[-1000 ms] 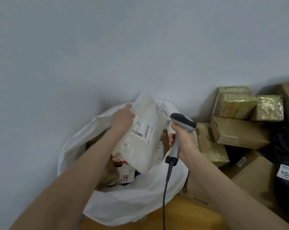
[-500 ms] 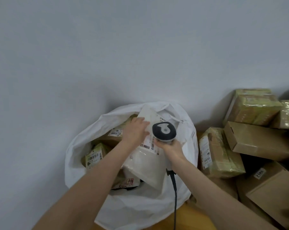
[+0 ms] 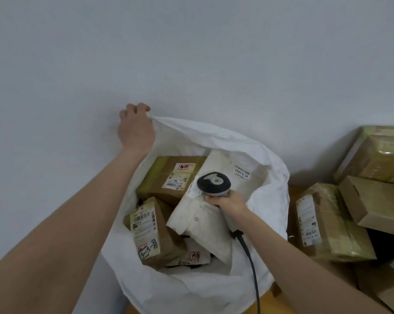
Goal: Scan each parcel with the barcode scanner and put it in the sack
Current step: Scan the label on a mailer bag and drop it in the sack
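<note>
A white sack (image 3: 214,288) stands open against the wall. My left hand (image 3: 135,128) grips its far left rim and holds it up. My right hand (image 3: 227,201) grips the corded barcode scanner (image 3: 213,183) over the sack's mouth, its dark head above a white soft parcel (image 3: 205,220) that lies inside. Two taped brown boxes, one at the back (image 3: 169,175) and one at the front left (image 3: 150,232), lie in the sack too, labels up. Beneath them shows a white parcel with a red mark (image 3: 191,258).
A pile of brown cardboard boxes (image 3: 372,200) and tape-wrapped parcels (image 3: 322,223) sits on the right against the wall, with a black parcel (image 3: 388,241) among them. The scanner's cable (image 3: 252,268) runs down over the sack's near rim. Wooden floor shows below.
My left hand has let go of the white soft parcel, which now lies in the sack, and has moved up to grip the sack's rim. The scanner hand has stayed over the sack.
</note>
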Available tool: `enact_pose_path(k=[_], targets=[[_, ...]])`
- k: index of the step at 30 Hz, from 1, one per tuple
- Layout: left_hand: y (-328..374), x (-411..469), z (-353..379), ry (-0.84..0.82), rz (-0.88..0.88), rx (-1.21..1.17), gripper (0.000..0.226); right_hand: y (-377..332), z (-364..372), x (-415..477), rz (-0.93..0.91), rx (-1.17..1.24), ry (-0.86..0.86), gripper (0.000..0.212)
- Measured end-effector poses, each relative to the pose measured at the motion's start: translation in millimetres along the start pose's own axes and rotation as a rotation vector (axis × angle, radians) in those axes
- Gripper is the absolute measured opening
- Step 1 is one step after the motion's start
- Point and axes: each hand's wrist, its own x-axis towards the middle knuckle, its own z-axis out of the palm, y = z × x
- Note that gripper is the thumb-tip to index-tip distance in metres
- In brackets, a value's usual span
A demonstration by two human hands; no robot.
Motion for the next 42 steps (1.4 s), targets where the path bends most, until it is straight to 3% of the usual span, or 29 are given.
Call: enact_pose_path(k=[2, 4, 10, 14, 23, 31, 42], targets=[[20, -34, 9, -0.034, 0.318, 0.018, 0.035, -2, -6, -1, 0.030, 0.081, -0.034, 0.043], [36, -70, 23, -0.105, 0.497, 0.008, 0.029, -5, -13, -7, 0.026, 0.128, -0.048, 0.041], [36, -104, 41, -0.328, 0.310, -0.020, 0.028, -12, -48, -57, 0.066, 0.336, -0.063, 0.018], [62, -129, 30, -0.489, 0.273, 0.036, 0.040, -4, -73, -101, 0.092, 0.453, 0.002, 0.022], [170, -253, -19, -0.532, 0.335, -0.012, 0.042, 41, -153, -237, 0.097, 0.618, 0.109, 0.032], [287, -378, -77, -0.556, 0.411, -0.061, 0.042, 104, -252, -371, 0.024, 0.612, 0.169, 0.023], [461, -468, -103, -0.609, 0.651, -0.091, 0.044, 132, -402, -455, 0.002, 0.663, 0.428, 0.021]])
